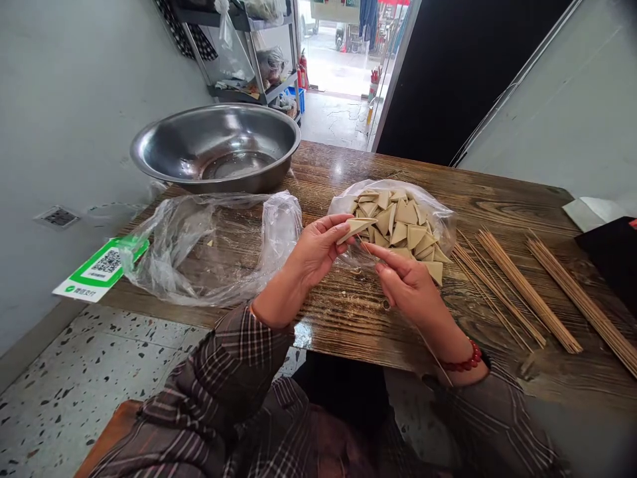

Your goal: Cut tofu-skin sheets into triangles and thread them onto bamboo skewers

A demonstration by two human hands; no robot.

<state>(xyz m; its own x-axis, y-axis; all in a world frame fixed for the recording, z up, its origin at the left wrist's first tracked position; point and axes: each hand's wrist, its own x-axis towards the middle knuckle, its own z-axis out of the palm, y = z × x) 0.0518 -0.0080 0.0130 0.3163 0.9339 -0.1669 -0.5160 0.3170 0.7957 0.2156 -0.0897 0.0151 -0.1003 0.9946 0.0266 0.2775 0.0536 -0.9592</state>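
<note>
Between the thumb and fingers of my left hand point(323, 249) is a small stack of beige tofu-skin triangles point(359, 228). My right hand point(411, 282) is closed around a thin bamboo skewer point(367, 248), its front end close to the underside of the stack; whether it has entered cannot be made out. The skewer's rear end runs back below my right wrist. Just beyond both hands, many more tofu-skin triangles point(405, 216) are heaped in a clear plastic bag point(343, 197) with its rim folded open on the table.
Bundles of bamboo skewers point(527, 289) lie on the wooden table point(497, 199) to the right. A large steel basin point(219, 143) stands at the back left, with a crumpled plastic bag point(169, 245) before it. A green QR-code card point(102, 269) lies at the left edge.
</note>
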